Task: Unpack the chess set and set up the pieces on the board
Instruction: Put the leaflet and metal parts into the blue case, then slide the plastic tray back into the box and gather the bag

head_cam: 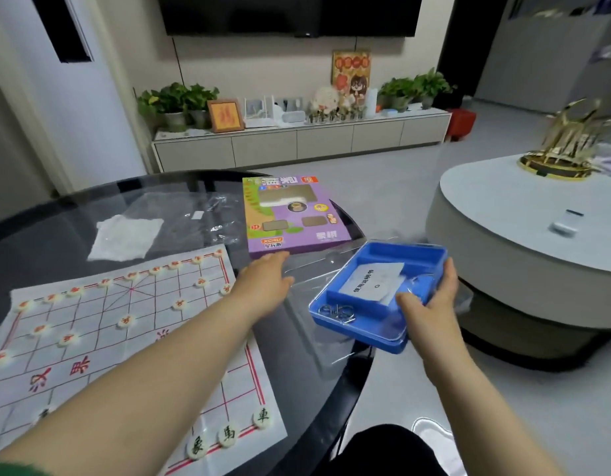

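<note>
Right hand (431,304) grips the blue tray (362,333) at its near corner, over the table's (314,372) right edge. Left hand (263,280), fingers straight, lies flat just before the purple box (290,214). The board (101,341) with pieces (126,320) lies left of both hands

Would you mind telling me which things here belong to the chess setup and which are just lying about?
For the job:
board
pieces on it
purple box, left hand reaching to it
blue tray, held by the right hand
leaflet in the tray

Lying about:
clear bag
white sheet
gold ornament on the other table
potted plants
</note>
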`<act>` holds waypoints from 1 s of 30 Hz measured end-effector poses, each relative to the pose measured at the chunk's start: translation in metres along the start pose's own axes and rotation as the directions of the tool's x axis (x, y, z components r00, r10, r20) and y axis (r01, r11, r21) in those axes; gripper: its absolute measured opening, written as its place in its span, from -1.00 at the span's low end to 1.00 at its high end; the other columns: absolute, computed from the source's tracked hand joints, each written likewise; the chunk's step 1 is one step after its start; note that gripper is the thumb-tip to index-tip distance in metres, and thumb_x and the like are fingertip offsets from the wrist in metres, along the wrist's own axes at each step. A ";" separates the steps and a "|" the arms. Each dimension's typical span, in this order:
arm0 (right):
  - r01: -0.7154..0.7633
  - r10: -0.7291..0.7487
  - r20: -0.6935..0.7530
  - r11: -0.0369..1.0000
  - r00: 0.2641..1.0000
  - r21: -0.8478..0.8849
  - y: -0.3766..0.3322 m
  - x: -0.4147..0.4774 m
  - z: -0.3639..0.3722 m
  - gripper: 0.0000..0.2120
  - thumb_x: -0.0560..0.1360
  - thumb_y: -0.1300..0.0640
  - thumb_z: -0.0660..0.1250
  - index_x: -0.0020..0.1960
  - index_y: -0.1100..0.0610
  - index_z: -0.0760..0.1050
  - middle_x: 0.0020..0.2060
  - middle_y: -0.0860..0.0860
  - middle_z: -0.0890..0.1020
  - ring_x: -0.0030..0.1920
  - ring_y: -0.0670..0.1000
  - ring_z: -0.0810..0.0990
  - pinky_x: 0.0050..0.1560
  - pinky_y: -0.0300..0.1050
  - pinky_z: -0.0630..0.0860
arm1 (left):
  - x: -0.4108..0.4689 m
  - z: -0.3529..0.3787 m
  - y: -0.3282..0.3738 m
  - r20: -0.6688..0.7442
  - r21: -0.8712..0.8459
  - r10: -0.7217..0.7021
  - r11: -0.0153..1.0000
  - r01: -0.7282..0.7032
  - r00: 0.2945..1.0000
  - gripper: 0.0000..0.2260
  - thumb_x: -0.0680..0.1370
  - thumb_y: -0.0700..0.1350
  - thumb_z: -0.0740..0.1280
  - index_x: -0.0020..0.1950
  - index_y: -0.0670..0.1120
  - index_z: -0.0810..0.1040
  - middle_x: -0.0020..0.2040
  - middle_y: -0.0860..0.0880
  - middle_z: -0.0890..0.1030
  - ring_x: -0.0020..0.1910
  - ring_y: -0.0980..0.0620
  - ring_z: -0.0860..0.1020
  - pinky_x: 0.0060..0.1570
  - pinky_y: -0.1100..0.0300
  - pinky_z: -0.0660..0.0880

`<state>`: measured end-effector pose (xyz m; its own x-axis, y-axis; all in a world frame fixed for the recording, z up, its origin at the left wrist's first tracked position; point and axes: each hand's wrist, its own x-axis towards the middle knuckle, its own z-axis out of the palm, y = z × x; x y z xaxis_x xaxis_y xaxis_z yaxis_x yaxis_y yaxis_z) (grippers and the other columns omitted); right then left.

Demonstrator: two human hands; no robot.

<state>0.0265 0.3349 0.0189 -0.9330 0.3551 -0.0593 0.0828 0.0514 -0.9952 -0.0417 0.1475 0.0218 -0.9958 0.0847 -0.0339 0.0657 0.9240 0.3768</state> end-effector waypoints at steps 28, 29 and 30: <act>0.238 -0.182 0.176 0.420 0.967 -0.876 -0.004 0.027 0.006 -0.48 0.57 -0.06 0.07 0.48 0.06 0.06 0.51 0.03 -0.03 0.50 0.04 -0.07 0.45 -0.02 -0.15 | -0.025 0.006 -0.005 0.060 -0.118 -0.063 0.991 0.070 0.996 -0.65 0.56 -0.02 0.21 0.32 -0.09 0.39 0.22 -0.07 0.51 0.18 -0.07 0.47 0.17 0.06 0.43; 0.281 -0.144 0.244 0.362 0.959 -0.889 -0.005 0.033 0.006 -0.48 0.58 -0.08 0.05 0.48 0.05 0.04 0.51 0.01 -0.01 0.50 0.03 -0.07 0.46 -0.01 -0.16 | -0.025 0.006 -0.005 0.060 -0.119 -0.062 0.990 0.069 0.996 -0.65 0.56 -0.02 0.21 0.32 -0.09 0.39 0.23 -0.07 0.51 0.18 -0.07 0.47 0.16 0.07 0.43; 0.313 -0.105 0.295 0.315 0.950 -0.896 -0.003 0.036 0.007 -0.47 0.58 -0.10 0.03 0.48 0.05 0.03 0.50 0.00 0.01 0.50 0.03 -0.06 0.46 0.00 -0.17 | -0.026 0.005 -0.005 0.060 -0.116 -0.060 0.991 0.067 0.996 -0.65 0.56 -0.02 0.21 0.32 -0.09 0.39 0.23 -0.07 0.51 0.18 -0.06 0.47 0.15 0.08 0.43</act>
<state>-0.0099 0.3410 0.0194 -0.9981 0.0566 0.0255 0.0479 0.9636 -0.2628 -0.0162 0.1426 0.0158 -0.9924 0.0512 -0.1119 -0.0087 0.8779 0.4788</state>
